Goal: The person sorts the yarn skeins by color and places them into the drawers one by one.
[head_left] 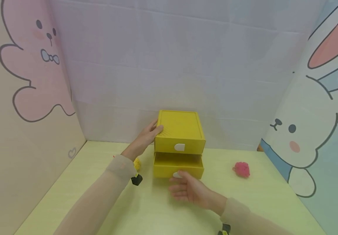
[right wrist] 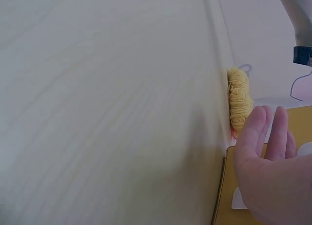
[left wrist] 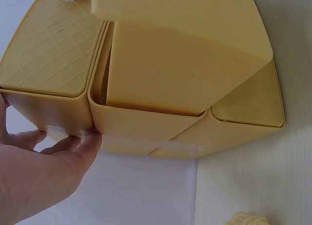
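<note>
The right grip [head_left: 190, 189] is nearest, at the white tab [head_left: 177, 175] of the extended drawer [head_left: 163, 172]. Its fingers are spread and nearly straight, fingertips directed left; whether they touch the tab cannot be confirmed. The drawer, middle of three, projects forward, presumably to give access to its interior. Pink yarn [head_left: 242, 169] lies well apart on the right; yellow yarn [head_left: 136, 164] lies left, partly behind the left sleeve [head_left: 104, 186]. Farther back, the left grip [head_left: 143, 138] clasps the cabinet [head_left: 183, 125] at its upper left edge, thumb on top, fingers bent against the side wall, likely bracing it against sliding. The cabinet stands upright, rear-centre on the counter [head_left: 268, 202], before the pale backdrop [head_left: 183, 65].
</note>
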A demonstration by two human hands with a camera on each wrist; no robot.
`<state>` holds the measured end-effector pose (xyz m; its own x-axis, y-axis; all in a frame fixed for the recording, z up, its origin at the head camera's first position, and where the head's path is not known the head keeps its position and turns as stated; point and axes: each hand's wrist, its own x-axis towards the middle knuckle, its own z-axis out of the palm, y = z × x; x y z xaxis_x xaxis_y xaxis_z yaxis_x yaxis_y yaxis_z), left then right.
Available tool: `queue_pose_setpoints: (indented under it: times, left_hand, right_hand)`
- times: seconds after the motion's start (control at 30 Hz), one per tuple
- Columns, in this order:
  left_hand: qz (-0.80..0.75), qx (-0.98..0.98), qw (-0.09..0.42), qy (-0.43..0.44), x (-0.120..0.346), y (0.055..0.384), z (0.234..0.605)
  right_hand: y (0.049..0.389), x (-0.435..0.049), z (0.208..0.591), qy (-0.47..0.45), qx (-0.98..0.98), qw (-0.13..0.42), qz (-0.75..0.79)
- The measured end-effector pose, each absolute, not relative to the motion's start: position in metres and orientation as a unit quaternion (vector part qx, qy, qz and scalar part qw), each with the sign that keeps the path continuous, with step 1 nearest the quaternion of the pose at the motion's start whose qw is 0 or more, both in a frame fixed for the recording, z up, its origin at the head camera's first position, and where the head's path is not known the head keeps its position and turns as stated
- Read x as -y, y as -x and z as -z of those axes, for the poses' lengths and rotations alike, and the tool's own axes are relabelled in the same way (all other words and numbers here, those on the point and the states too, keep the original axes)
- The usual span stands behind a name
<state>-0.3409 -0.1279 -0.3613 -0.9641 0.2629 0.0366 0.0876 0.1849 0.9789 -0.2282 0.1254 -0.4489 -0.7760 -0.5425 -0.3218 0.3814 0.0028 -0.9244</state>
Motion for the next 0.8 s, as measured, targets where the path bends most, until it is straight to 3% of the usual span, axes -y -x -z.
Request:
queue_pose_setpoints:
  times: [0.8]
  left_hand:
    - [-0.629,-0.766,0.067,-0.115,0.127,0.342,0.361]
  right_hand:
    - [0.199,-0.124,0.450,0.060,-0.611,0.344,0.711]
